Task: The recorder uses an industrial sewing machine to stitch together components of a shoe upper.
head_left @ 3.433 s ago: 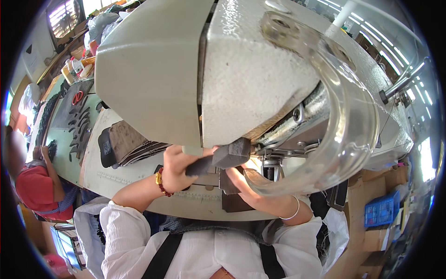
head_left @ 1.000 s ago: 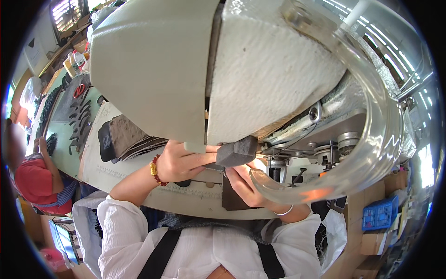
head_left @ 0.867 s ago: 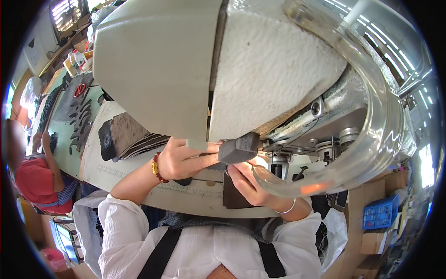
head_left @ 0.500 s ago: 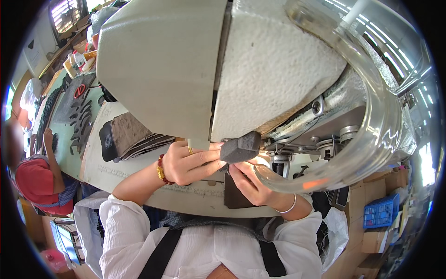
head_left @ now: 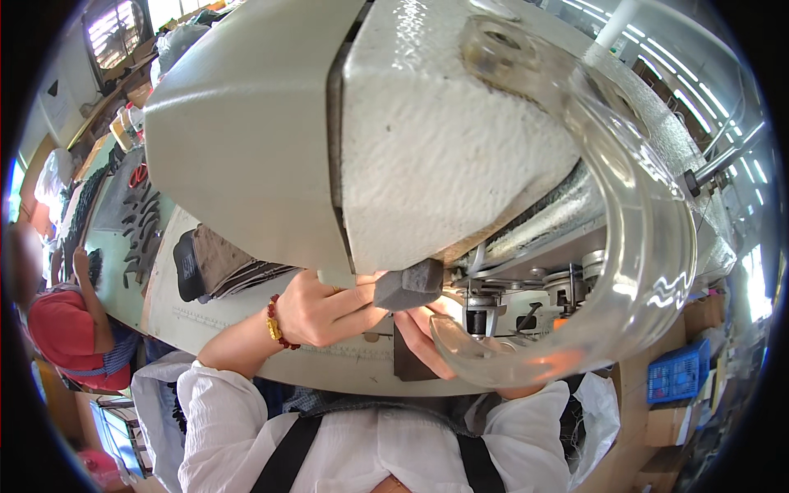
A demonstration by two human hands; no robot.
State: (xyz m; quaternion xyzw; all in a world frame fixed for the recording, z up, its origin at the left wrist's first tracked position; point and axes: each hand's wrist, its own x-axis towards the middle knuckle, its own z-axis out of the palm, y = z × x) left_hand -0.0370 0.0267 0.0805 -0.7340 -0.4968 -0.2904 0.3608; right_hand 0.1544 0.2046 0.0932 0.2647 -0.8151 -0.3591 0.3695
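Note:
My left hand point(head_left: 316, 310), wearing a beaded bracelet, is under the white sewing machine head point(head_left: 444, 140), its fingers bent and pressed together. Close beside it, my right hand point(head_left: 423, 338) reaches up with bent fingers, partly covered by the clear curved plastic guard point(head_left: 653, 222). A dark grey foam-like block point(head_left: 408, 286) below the machine head hides both sets of fingertips, so whatever they pinch does not show. Beneath the right hand a dark brown flat piece point(head_left: 411, 361) lies on the pale table. Left of my hands rests a stack of brown and black fabric pieces point(head_left: 222, 263).
A ruler scale point(head_left: 345, 352) runs along the table's near side. At the far left, a person in red point(head_left: 70, 329) works at a green table with curved dark strips point(head_left: 140, 222) and red scissors point(head_left: 138, 175). Right: a blue plastic basket point(head_left: 678, 371) on cardboard boxes.
The view has shifted, so the machine and guard appear lower and further left. Both hands stay together behind the grey block; more of my right hand is now behind the guard.

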